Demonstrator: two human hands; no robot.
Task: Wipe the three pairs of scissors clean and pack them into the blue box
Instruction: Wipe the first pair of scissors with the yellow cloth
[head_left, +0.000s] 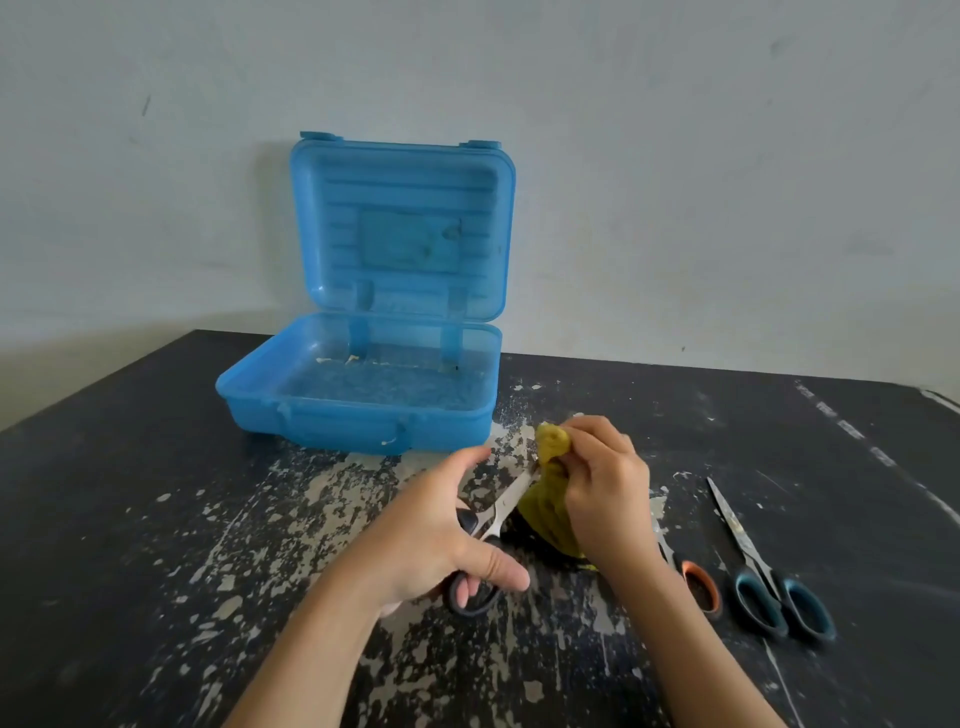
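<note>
Nearest to the camera, the left hand (436, 535) holds the black-handled scissors (505, 506) by the handle, with its fingers curled through and around the loops and the thumb lying across the top. The blades point away and to the right, and the scissors are a little in front of the middle of the black bench (156, 519), whose paint is worn off in many pale patches. Just to the right, the right hand (608, 493) grips a bunched yellow cloth (545, 514) and pinches it around the tip of these blades. Right of this wrist lie the orange-handled scissors (701, 584), partly hidden behind it, and beside them the teal-handled scissors (754, 603), flat on the bench with the blades closed and pointing away. Farther back and to the left stands the blue box (353, 421), open, with only some pale crumbs on its floor. Its lid (400, 228) stands upright close to the pale wall (727, 156).
</note>
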